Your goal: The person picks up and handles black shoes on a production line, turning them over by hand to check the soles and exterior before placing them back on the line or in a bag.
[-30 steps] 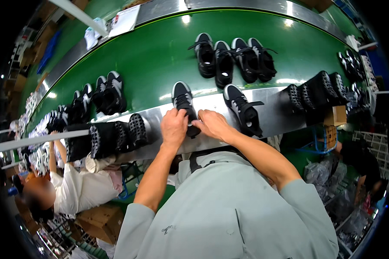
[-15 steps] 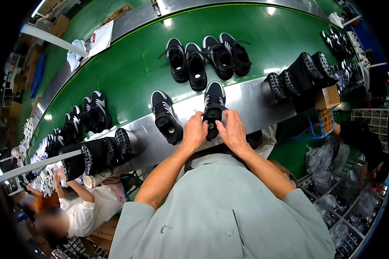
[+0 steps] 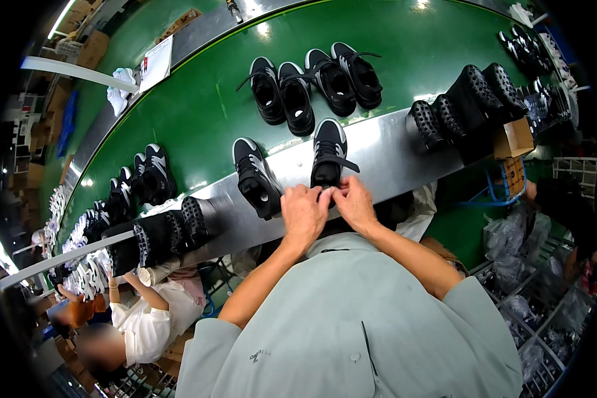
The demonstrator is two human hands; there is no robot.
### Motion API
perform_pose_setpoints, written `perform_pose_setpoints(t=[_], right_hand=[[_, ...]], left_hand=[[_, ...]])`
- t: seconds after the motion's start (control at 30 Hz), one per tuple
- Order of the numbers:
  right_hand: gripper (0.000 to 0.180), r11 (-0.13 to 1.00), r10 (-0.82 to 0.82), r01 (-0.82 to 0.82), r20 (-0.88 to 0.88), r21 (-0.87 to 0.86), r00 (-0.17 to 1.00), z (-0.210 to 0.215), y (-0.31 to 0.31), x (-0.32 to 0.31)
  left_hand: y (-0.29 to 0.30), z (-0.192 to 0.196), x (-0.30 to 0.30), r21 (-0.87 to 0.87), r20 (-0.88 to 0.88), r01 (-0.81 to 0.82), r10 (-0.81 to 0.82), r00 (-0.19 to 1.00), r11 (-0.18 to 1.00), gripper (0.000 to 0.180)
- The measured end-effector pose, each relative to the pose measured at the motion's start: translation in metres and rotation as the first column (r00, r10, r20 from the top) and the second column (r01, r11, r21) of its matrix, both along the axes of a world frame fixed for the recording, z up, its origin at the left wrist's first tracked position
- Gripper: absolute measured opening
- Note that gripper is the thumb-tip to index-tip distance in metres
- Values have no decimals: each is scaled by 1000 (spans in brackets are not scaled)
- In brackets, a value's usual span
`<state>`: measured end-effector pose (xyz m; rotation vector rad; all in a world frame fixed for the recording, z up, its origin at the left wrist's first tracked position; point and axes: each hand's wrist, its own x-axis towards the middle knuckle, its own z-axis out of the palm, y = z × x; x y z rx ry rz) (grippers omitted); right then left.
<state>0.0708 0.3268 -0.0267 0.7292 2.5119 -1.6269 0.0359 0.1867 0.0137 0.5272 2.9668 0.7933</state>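
Observation:
A black and grey sneaker [image 3: 328, 147] stands on the metal ledge right in front of me, toe pointing away, its strap sticking out loose to the right. Both my hands meet at its heel. The fingers of my left hand [image 3: 303, 211] are closed at the left of the heel collar, while my right hand [image 3: 355, 204] pinches the collar from the right. My fingertips hide the back of the shoe and anything small between them. Just left of it rests the matching sneaker [image 3: 254, 176], its strap lying across the laces, untouched by either hand.
Beyond the metal ledge [image 3: 385, 149], several black sneakers [image 3: 295, 99] stand on the green belt [image 3: 205, 113]. Black shoes lie soles outward at the left [image 3: 172, 232] and right [image 3: 467, 106]. A co-worker in white [image 3: 159, 315] sits to the left. A cardboard box [image 3: 513, 138] is at the right.
My hands have drawn back from the shoe's opening to its heel and come closer together. The strap now sticks out to the right. My view has shifted slightly.

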Motion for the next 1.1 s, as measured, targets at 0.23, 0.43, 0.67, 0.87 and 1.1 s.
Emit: perform_pose_setpoints(t=[0.23, 0.43, 0.67, 0.87, 1.1], right_hand=[[27, 937, 100, -116, -65, -329, 993, -28, -15, 2], [27, 457, -179, 234, 168, -858, 969, -43, 25, 0], [30, 448, -146, 260, 217, -855, 965, -26, 33, -17], [16, 536, -13, 78, 84, -841, 996, -12, 35, -40], [21, 669, 15, 96, 143, -737, 990, 6, 19, -41]], left_hand=[[17, -23, -17, -43, 17, -269, 270, 963, 962, 38], [17, -16, -20, -23, 89, -265, 266, 960, 964, 39], [13, -22, -26, -44, 151, -234, 238, 959, 971, 37], [-2, -22, -31, 250, 388, -472, 360, 849, 845, 38], [-6, -26, -27, 341, 558, -639, 398, 728, 690, 38]])
